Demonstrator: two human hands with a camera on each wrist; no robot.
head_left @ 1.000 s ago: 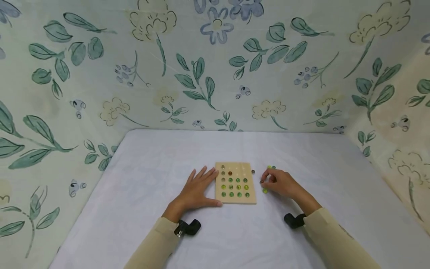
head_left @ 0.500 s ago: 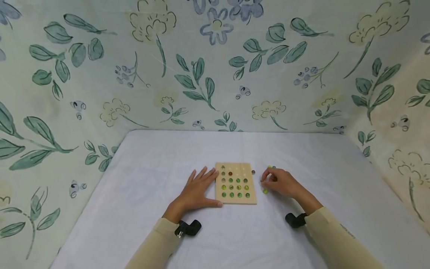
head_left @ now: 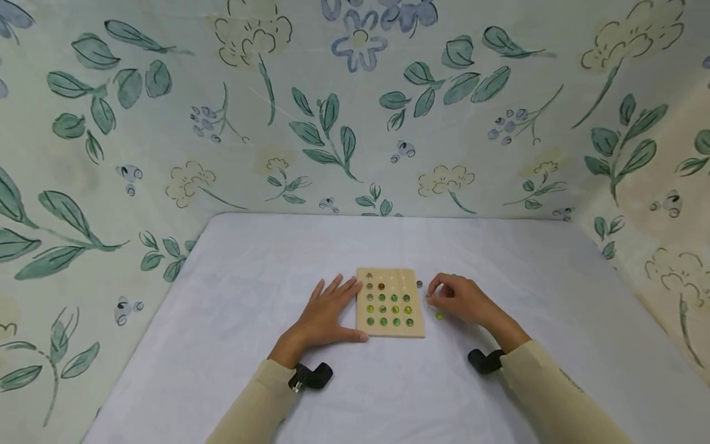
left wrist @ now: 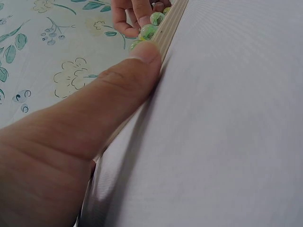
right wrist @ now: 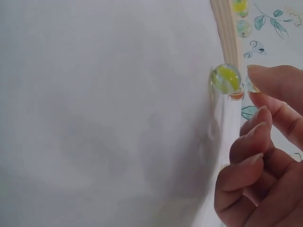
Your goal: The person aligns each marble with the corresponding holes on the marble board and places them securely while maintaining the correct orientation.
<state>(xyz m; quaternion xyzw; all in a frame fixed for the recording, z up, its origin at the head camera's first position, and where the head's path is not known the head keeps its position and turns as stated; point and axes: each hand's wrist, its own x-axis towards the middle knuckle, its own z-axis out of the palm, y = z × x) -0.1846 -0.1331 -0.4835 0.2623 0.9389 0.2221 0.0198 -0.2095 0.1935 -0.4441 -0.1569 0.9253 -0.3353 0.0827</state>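
A square wooden board (head_left: 391, 330) lies on the white cloth, with rows of green, yellow-green, clear and one reddish-brown glass marble in its holes. My left hand (head_left: 324, 314) rests with spread fingers along the board's left edge, its thumb (left wrist: 118, 90) against the near edge. To the right of the board, my right hand (head_left: 457, 299) pinches a clear marble (right wrist: 252, 85) between thumb and index fingertip, the other fingers curled in. Just beside those fingertips in the right wrist view is a loose yellow-streaked marble (right wrist: 226, 78).
A dark grey marble (head_left: 419, 284) lies close to the board's right edge. Partly hidden behind the right hand is a teal marble (head_left: 453, 275). The cloth-covered table (head_left: 277, 246) meets a floral fabric wall (head_left: 355, 123) at the back. Each wrist wears a black camera (head_left: 485, 362).
My right hand has lifted slightly and moved a little left towards the board with its pinched marble. The left hand has stayed in place.
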